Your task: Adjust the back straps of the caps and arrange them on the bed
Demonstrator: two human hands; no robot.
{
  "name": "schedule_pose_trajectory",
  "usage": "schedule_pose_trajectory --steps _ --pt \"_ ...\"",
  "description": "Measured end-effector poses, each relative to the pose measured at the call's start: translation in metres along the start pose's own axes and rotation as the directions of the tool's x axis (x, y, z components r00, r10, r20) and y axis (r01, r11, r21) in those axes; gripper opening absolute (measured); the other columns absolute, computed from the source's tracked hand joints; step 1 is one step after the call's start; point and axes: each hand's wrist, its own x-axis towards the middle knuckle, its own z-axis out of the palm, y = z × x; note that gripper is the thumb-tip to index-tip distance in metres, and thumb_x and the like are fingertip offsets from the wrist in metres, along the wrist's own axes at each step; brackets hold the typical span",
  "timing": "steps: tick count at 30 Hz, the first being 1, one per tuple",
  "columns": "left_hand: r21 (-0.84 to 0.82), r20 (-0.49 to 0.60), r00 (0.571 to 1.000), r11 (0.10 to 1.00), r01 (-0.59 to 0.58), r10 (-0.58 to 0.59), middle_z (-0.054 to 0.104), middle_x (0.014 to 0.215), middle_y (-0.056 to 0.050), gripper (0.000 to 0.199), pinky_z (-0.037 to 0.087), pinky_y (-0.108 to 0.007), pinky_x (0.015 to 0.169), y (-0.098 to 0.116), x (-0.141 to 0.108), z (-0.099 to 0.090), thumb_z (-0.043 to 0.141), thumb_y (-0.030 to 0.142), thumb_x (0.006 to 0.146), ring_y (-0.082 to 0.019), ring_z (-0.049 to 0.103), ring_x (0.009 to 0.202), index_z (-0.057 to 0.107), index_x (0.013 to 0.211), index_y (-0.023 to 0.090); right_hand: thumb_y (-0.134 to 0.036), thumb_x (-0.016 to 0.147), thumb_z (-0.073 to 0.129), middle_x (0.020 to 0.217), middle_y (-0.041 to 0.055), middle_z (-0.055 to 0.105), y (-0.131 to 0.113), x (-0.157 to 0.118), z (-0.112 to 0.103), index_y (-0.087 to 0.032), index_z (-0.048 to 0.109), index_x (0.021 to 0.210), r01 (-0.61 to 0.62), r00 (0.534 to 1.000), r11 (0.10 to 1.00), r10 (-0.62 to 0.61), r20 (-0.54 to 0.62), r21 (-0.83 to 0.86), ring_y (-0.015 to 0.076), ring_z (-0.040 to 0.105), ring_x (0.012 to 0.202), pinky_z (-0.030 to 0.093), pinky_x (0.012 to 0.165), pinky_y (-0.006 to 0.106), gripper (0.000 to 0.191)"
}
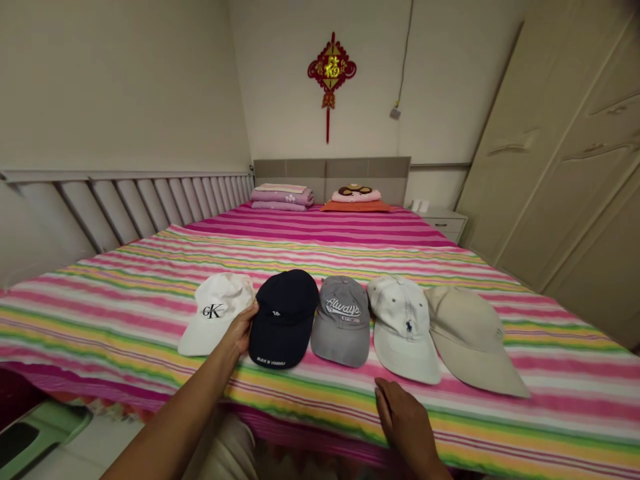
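Note:
Several caps lie in a row on a striped bedspread [560, 373], brims toward me. From left to right are a white CK cap [215, 313], a navy cap [284, 317], a grey "Always" cap [341, 320], a pale cap with a small polo logo [403, 327] and a beige cap [470, 337]. My left hand [240, 328] rests between the white and navy caps, touching their edges without gripping. My right hand [406, 423] lies flat on the bedspread, just below the pale cap's brim.
Folded pink bedding [281, 197] and a folded pink and orange stack [356, 202] lie by the headboard [330, 177]. A bedside cabinet [445, 225] stands beyond the bed's right side, with cream wardrobe doors [550, 153] nearer. A slatted wall rail [135, 207] runs along the left.

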Motion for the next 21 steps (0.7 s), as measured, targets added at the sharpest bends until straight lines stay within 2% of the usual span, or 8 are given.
schedule_pose_trajectory --steps 4,10,16,21 --pt "0.006 -0.050 0.999 1.000 0.005 -0.004 0.069 0.074 -0.008 0.027 0.054 -0.034 0.067 0.001 0.026 0.005 0.051 0.010 0.072 -0.021 0.066 0.065 0.058 0.098 0.011 -0.022 0.085 0.038 0.078 0.0071 0.068 0.003 -0.002 0.002 -0.015 0.058 0.092 0.023 1.000 0.999 -0.023 -0.011 -0.033 0.0174 0.063 0.066 0.047 0.061 0.028 0.021" --pt "0.063 -0.097 0.995 0.997 0.041 -0.035 0.068 0.067 -0.007 0.020 0.054 -0.033 0.063 -0.006 0.058 0.001 0.049 0.010 0.075 -0.020 0.065 0.060 0.057 0.093 0.011 -0.021 0.085 0.039 0.079 0.0072 0.067 0.005 -0.006 0.006 -0.015 0.057 0.095 0.044 0.999 0.997 -0.045 -0.010 -0.062 0.0183 0.062 0.067 0.048 0.059 0.029 0.022" --pt "0.148 -0.044 0.998 0.988 0.041 -0.035 0.068 0.067 -0.007 0.015 0.053 -0.032 0.062 -0.012 0.067 -0.004 0.055 0.008 0.069 -0.020 0.065 0.062 0.058 0.084 0.012 -0.020 0.084 0.039 0.079 0.0072 0.067 0.005 -0.006 0.007 -0.015 0.056 0.096 0.048 0.999 0.996 -0.048 0.001 -0.070 0.0185 0.062 0.068 0.048 0.061 0.030 0.021" --pt "0.223 -0.047 0.999 0.975 0.004 0.006 0.067 0.061 -0.006 0.007 0.052 -0.031 0.060 -0.012 0.070 -0.007 0.056 0.010 0.069 -0.019 0.064 0.059 0.059 0.076 0.012 -0.020 0.084 0.040 0.079 0.0074 0.068 0.004 -0.005 0.005 -0.015 0.057 0.094 0.056 0.998 0.995 -0.057 -0.009 -0.077 0.0192 0.063 0.069 0.048 0.061 0.030 0.021"
